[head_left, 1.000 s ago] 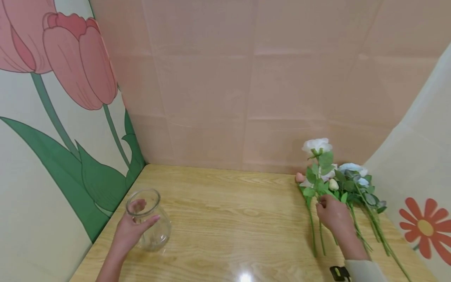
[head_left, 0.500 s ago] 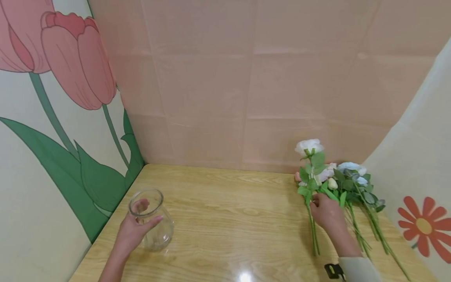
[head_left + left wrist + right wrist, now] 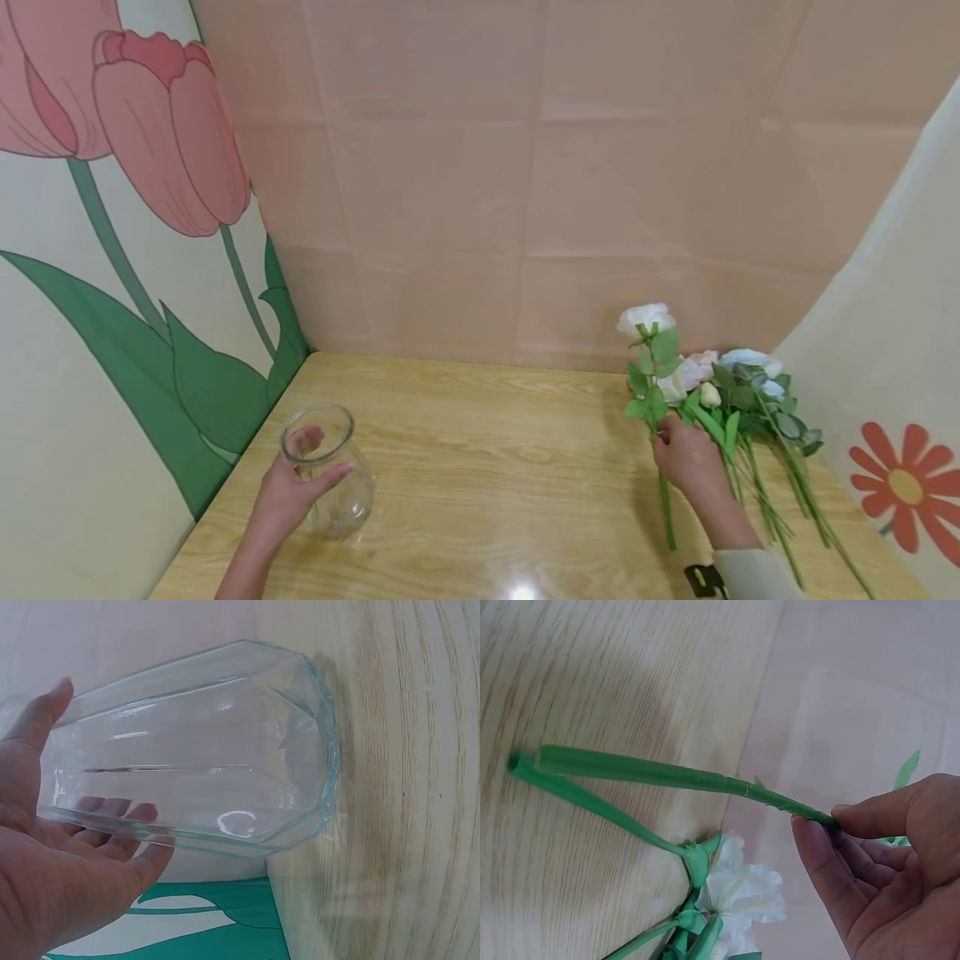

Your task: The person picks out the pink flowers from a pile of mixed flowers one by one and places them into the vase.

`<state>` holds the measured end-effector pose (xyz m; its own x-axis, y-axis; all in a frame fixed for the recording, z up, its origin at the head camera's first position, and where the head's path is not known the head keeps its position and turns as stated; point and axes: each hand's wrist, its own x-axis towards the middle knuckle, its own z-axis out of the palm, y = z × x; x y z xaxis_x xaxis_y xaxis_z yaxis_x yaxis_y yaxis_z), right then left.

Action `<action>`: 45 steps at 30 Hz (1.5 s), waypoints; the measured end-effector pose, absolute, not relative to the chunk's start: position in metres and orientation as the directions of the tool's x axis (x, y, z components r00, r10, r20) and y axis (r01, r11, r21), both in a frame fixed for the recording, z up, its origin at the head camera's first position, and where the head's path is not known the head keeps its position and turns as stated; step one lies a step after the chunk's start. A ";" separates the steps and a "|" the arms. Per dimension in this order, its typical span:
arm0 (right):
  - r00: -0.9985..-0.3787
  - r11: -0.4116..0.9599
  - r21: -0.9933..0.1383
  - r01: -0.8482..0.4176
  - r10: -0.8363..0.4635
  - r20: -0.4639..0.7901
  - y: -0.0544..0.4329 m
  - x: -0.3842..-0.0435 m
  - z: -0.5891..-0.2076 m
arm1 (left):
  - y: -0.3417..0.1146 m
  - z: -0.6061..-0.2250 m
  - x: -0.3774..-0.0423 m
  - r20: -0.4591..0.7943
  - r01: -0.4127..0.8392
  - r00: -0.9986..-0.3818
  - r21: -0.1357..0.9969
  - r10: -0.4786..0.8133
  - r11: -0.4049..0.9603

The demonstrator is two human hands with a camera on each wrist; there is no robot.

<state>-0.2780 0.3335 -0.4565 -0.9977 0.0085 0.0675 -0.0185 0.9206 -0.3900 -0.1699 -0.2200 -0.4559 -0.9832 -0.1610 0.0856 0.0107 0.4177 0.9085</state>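
Observation:
On the left of the head view my left hand (image 3: pixel 285 496) grips a clear glass vase (image 3: pixel 348 500) near its neck, thumb on one side and fingers on the other. The left wrist view shows the faceted glass body, its base at the wood tabletop (image 3: pixel 405 787). Over at the right, my right hand (image 3: pixel 692 458) pinches the stem of a white rose (image 3: pixel 647 319), which stands upright with its bloom above the hand. Thumb and forefinger meet on the green stem (image 3: pixel 645 769) in the right wrist view; its lower end overlaps another stem there.
Several artificial flowers lie beside my right hand, among them a pale blue bloom (image 3: pixel 742 358) and a cream bud (image 3: pixel 709 395). Their long stems point toward the near edge. A pink cloth (image 3: pixel 450 183) hangs behind the table, with a tulip-printed sheet (image 3: pixel 172 150) at left.
My right hand has moved left with the white rose, away from the other blooms. My left hand and the vase have shifted slightly right in the head view.

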 end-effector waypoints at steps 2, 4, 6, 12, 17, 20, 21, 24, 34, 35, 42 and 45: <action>-0.998 0.919 -0.394 -0.017 0.010 0.066 0.332 -0.277 -0.456 | -0.219 -0.456 -0.171 0.086 0.015 -0.984 0.910 -0.154 0.414; -0.998 0.916 -0.402 -0.017 0.008 0.060 0.330 -0.277 -0.456 | -0.218 -0.457 -0.172 0.088 0.018 -0.985 0.910 -0.151 0.414; -0.999 0.909 -0.417 -0.012 0.008 0.046 0.329 -0.277 -0.456 | -0.217 -0.457 -0.172 0.090 0.022 -0.985 0.910 -0.148 0.413; -0.999 0.910 -0.415 -0.020 -0.003 0.040 0.325 -0.279 -0.459 | -0.214 -0.457 -0.173 0.098 0.030 -0.985 0.910 -0.144 0.414; -0.999 0.909 -0.417 -0.018 -0.003 0.036 0.320 -0.280 -0.460 | -0.211 -0.457 -0.173 0.096 0.032 -0.986 0.911 -0.136 0.411; -0.999 0.906 -0.423 -0.022 -0.007 0.036 0.317 -0.280 -0.461 | -0.209 -0.457 -0.173 0.095 0.030 -0.986 0.908 -0.134 0.419; -0.999 0.905 -0.425 -0.024 -0.010 0.036 0.316 -0.280 -0.461 | -0.209 -0.457 -0.173 0.096 0.031 -0.986 0.906 -0.135 0.422; -0.999 0.904 -0.427 -0.035 -0.022 0.035 0.314 -0.281 -0.463 | -0.206 -0.457 -0.173 0.096 0.028 -0.986 0.904 -0.137 0.427; -0.999 0.906 -0.421 -0.042 -0.040 0.014 0.309 -0.282 -0.468 | -0.200 -0.457 -0.175 0.094 0.032 -0.987 0.908 -0.129 0.418; -0.999 0.907 -0.420 -0.042 -0.041 0.010 0.308 -0.283 -0.468 | -0.200 -0.457 -0.175 0.092 0.030 -0.987 0.908 -0.130 0.419; -0.999 0.898 -0.438 -0.035 -0.047 -0.015 0.303 -0.281 -0.466 | -0.197 -0.457 -0.175 0.086 0.027 -0.989 0.910 -0.124 0.414; -0.998 0.899 -0.436 -0.043 -0.054 -0.013 0.301 -0.281 -0.467 | -0.196 -0.457 -0.175 0.090 0.031 -0.988 0.909 -0.123 0.416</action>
<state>-0.2809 0.3014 -0.4672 -0.9985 -0.0538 -0.0130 -0.0428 0.8991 -0.4356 -0.1754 -0.1959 -0.4574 -0.9883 -0.1229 0.0904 0.0314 0.4163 0.9087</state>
